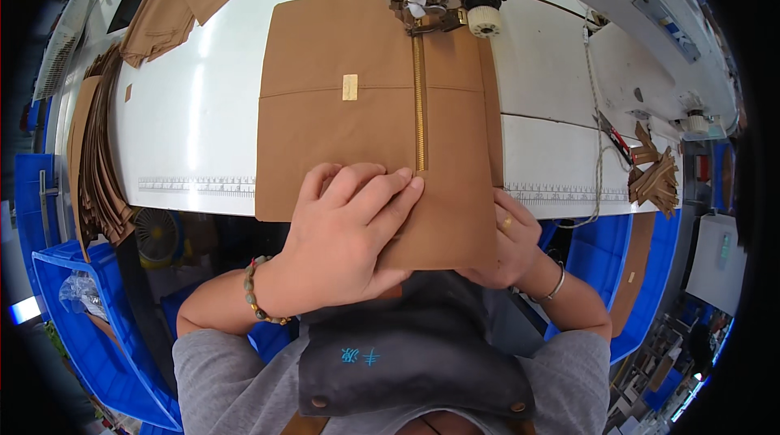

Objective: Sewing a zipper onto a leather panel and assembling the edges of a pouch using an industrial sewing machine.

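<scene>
A flat brown panel (pixel 325 142) lies across the white table, its upper part under the needle area of a sewing machine (pixel 439 8). A brass-toothed zipper (pixel 420 110) runs down the panel from the presser foot. My left hand (pixel 345 228) rests on the panel with its fingertips pressed together at the zipper's lower end; its thumb is at the panel's near edge. At the panel's lower right edge, my right hand (pixel 510 244) grips the material, with part of its fingers hidden beneath. A small gold label (pixel 349 87) sits left of the zipper.
Brown pieces are stacked at the upper left (pixel 175 0), and a thick pile (pixel 96 151) hangs over the left edge. Red-handled snips (pixel 617 142) and brown scraps (pixel 654 175) lie at right. Blue bins (pixel 106 305) stand below both sides. A cord (pixel 599 110) hangs right.
</scene>
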Available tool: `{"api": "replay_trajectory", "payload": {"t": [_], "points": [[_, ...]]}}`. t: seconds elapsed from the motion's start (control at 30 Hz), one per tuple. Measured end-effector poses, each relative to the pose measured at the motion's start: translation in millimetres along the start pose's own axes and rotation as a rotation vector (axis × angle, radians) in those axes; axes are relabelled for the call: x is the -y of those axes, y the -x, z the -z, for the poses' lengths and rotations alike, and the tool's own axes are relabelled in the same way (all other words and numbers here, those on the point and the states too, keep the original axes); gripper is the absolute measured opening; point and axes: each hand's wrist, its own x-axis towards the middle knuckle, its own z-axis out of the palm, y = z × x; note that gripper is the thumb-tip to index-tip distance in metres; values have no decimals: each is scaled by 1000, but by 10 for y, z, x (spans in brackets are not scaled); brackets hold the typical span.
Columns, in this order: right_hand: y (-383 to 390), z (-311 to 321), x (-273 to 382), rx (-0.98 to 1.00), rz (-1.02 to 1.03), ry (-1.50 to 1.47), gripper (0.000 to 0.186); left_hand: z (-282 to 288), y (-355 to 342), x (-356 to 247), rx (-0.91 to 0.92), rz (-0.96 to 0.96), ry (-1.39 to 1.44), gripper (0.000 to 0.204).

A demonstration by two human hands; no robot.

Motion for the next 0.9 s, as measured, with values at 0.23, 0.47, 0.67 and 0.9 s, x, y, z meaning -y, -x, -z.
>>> {"api": "replay_trajectory", "payload": {"t": [0.23, 0.47, 0.67, 0.9], "points": [[-280, 388, -259, -60, -118, -88, 23, -76, 64, -20, -7, -48, -165, 94], [-532, 9, -155, 90, -36, -189, 31, -193, 70, 12, -113, -64, -240, 65], [-515, 21, -137, 127, 26, -76, 33, -17, -129, 293, -34, -111, -107, 57], [-569, 84, -127, 197, 13, -100, 32, 31, -492, 461, -70, -14, -112, 86]]}}
